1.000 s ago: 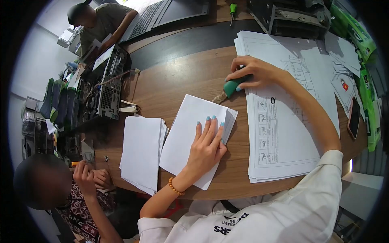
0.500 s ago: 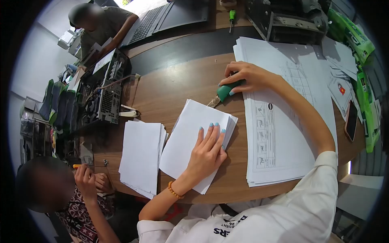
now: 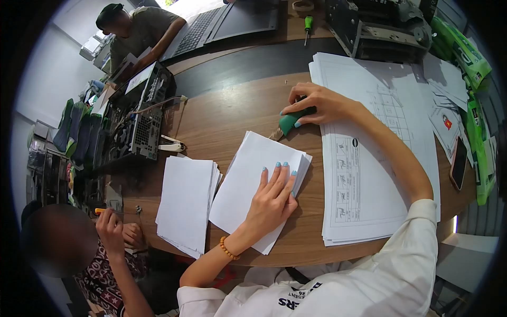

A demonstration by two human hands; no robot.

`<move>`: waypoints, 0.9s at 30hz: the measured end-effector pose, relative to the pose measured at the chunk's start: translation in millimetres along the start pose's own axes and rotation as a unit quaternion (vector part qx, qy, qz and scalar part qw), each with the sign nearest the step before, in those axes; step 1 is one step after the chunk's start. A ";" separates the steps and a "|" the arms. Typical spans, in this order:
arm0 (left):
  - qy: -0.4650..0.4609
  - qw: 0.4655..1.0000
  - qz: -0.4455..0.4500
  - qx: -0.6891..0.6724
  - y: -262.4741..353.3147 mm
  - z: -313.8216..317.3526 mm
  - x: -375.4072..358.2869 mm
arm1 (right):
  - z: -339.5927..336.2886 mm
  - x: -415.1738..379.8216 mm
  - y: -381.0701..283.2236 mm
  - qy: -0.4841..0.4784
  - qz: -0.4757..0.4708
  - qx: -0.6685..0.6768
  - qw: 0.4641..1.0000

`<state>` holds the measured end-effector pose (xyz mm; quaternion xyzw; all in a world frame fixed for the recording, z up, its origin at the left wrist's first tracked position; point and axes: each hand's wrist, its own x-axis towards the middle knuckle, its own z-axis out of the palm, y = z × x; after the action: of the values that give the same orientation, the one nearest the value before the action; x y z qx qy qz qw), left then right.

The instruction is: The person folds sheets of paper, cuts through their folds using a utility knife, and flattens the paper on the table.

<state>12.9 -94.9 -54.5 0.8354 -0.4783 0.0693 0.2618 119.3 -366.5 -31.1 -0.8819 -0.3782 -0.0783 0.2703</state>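
My left hand point(image 3: 269, 198) lies flat with fingers spread on a stack of white paper point(image 3: 240, 179), pressing its right part. My right hand point(image 3: 319, 105) is closed around a green stapler-like tool point(image 3: 289, 124). The tool's shiny front end is right at the top edge of that stack, and the fingers hide its back part. Left of this stack lies a second stack of white paper point(image 3: 185, 203), its sheets slightly uneven. Printed sheets point(image 3: 380, 211) with tables and drawings lie under my right forearm.
An opened computer case point(image 3: 140, 127) stands left, beside a white-handled tool point(image 3: 171, 144). A laptop point(image 3: 198, 31), green screwdriver point(image 3: 308, 26) and black metal machine point(image 3: 385, 37) line the back. A phone point(image 3: 458, 164) lies right. One person point(image 3: 111, 232) holds a yellow-handled screwdriver point(image 3: 100, 211); another person point(image 3: 140, 31) sits behind.
The view has shifted slightly, moving most things a little down and right. My right hand and the green tool have moved slightly toward the left relative to the table; my left hand stays put.
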 end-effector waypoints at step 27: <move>0.091 0.970 -0.224 0.011 -48.8 -22.3 9.4 | -7.9 -27.9 -29.6 -0.013 0.042 -0.046 0.998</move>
<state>61.6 -71.0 -50.1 0.9141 -0.2526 0.0898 0.3042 79.2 -371.3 -21.6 -0.9094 -0.3403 -0.0724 0.2278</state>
